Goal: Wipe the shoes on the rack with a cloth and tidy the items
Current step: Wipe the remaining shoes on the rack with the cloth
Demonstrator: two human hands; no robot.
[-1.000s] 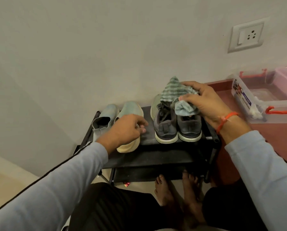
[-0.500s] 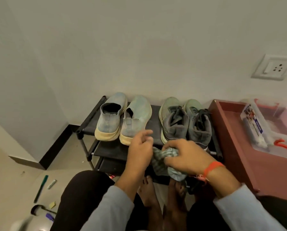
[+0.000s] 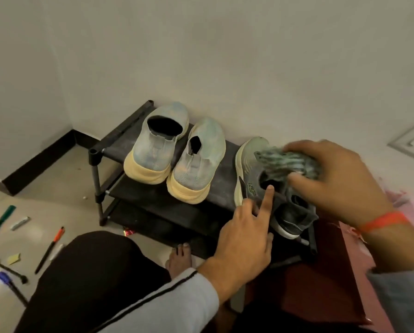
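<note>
You are facing a plain pale wall (image 3: 201, 56) with a dark skirting board (image 3: 40, 162) along its foot and a socket plate (image 3: 412, 143) at the right edge, above a pale tiled floor (image 3: 64, 188). Against the wall stands the black shoe rack (image 3: 119, 143), its top shelf carrying four shoes. At the rack's right side sits a dark red cabinet (image 3: 321, 296), with your dark trousers (image 3: 88, 280) and a bare foot (image 3: 179, 258) in front of the rack's lower shelves. Toward the left end of the top shelf a pair of pale blue slip-on shoes (image 3: 157, 145) with cream soles stands side by side, heels toward you, toes toward the wall. At the shelf's right end is a pair of grey lace-up shoes (image 3: 251, 174), the nearer one hanging over the front edge. Your right hand (image 3: 338, 181) is over those grey shoes, its grip curled round a bunched, green-striped cloth (image 3: 287, 162) that lies on the shoe's tongue and collar; an orange thread band (image 3: 381, 222) circles that wrist. Your left hand (image 3: 244, 239) is at the front edge of the shelf with its grip loose, holding nothing, the index finger (image 3: 267, 200) straight and resting its tip on the collar of the left grey shoe. On the floor left of the rack lie several pens and markers (image 3: 49, 248), a yellow paper scrap (image 3: 13, 258) and a small grey tube (image 3: 19, 223), scattered well apart from the rack.
</note>
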